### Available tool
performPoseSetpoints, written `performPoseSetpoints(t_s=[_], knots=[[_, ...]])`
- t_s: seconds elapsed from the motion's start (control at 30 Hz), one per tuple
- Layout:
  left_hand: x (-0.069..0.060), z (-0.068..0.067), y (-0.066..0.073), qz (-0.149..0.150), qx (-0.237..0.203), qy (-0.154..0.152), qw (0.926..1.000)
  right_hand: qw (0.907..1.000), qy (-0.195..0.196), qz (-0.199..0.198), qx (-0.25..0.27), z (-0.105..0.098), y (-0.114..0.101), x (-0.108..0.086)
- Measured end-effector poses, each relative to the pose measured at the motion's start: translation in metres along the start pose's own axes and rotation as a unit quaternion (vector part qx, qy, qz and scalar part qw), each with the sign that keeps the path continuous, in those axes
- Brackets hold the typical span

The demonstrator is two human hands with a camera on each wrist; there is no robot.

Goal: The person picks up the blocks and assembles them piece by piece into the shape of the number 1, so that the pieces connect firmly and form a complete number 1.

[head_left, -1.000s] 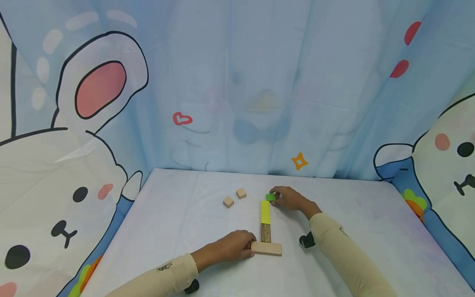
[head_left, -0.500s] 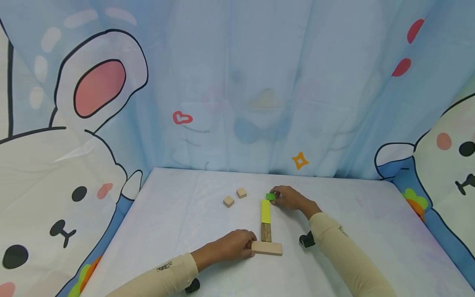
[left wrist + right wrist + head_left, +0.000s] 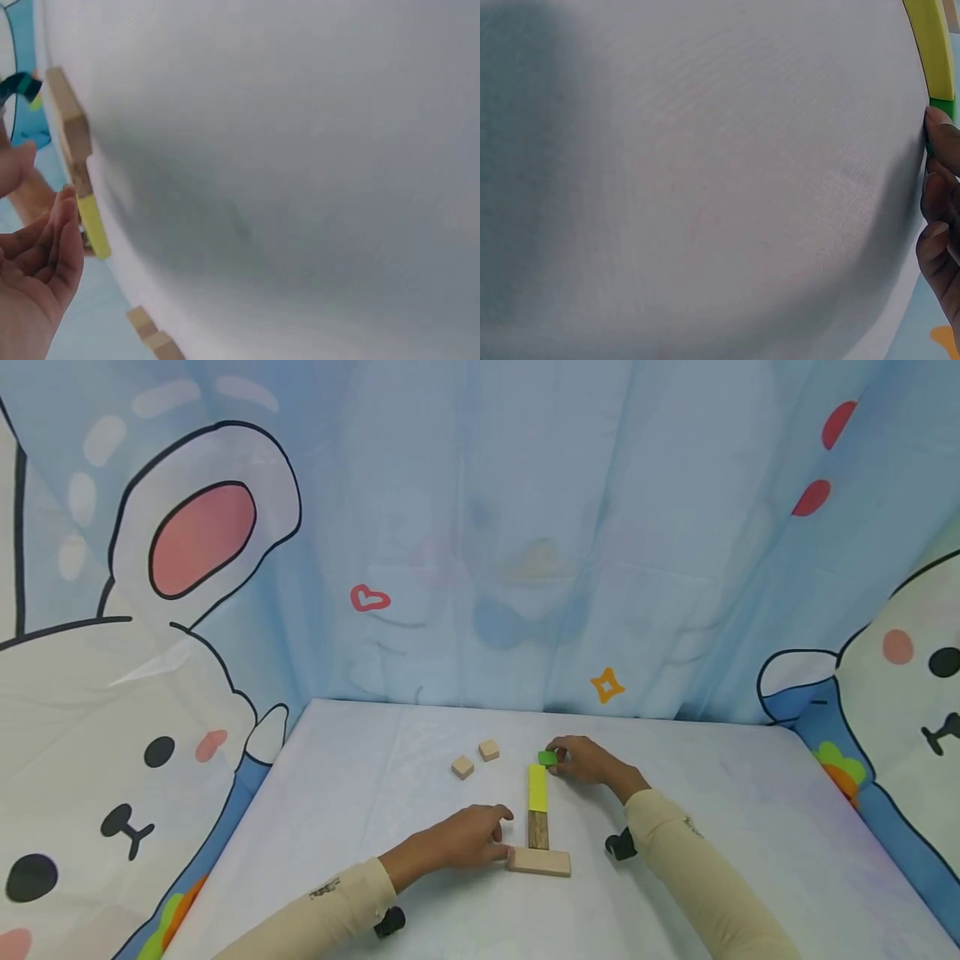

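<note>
A pale wooden plank [image 3: 538, 862] lies crosswise nearest the person, with a dark wooden block [image 3: 537, 830] and a yellow block [image 3: 537, 788] in line behind it. At the far end of the yellow block, the right hand [image 3: 588, 762] pinches a green block [image 3: 547, 758]. The left hand [image 3: 467, 837] is beside the plank's left end, thumb and fingers spread apart. In the left wrist view that hand [image 3: 45, 270] holds nothing. Fingers of the right hand [image 3: 943, 202] touch the green block [image 3: 943, 109] in the right wrist view.
Two small wooden cubes [image 3: 462, 767] [image 3: 489, 750] sit left of the row on the white table [image 3: 360, 777]. A printed curtain [image 3: 465, 527] hangs behind the table.
The left hand has let go of the plank's left end; its fingers have lifted and spread. The right hand has stayed in place on the green block.
</note>
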State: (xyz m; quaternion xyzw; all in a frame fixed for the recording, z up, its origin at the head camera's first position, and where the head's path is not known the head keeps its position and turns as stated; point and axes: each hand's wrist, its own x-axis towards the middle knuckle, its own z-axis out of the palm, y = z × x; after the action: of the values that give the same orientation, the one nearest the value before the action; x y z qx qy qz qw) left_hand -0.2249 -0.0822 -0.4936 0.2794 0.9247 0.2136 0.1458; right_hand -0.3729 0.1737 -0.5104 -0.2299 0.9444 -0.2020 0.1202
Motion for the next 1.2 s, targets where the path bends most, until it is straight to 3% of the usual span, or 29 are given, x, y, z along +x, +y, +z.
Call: performPoseSetpoints(t_s=[0.3,0.7,0.93,1.2], knots=[[0.013,-0.027,-0.009,0.018,0.016,0.102,0.9945,1.0,0.001,0.008,0.001,0.001,0.003,0.0],[0.04,-0.042,-0.032,-0.05,0.043,0.228,0.9716,0.9997,-0.002,0.022,0.011,0.003,0.004,0.001],[0.054,-0.043,-0.044,-0.054,0.063,0.261,0.9617,0.9998,-0.001,0.021,0.009,0.003,0.004,0.001],[0.066,-0.04,-0.05,-0.085,0.039,0.257,0.9618,0.9996,-0.003,0.025,0.009,0.002,0.001,-0.002]])
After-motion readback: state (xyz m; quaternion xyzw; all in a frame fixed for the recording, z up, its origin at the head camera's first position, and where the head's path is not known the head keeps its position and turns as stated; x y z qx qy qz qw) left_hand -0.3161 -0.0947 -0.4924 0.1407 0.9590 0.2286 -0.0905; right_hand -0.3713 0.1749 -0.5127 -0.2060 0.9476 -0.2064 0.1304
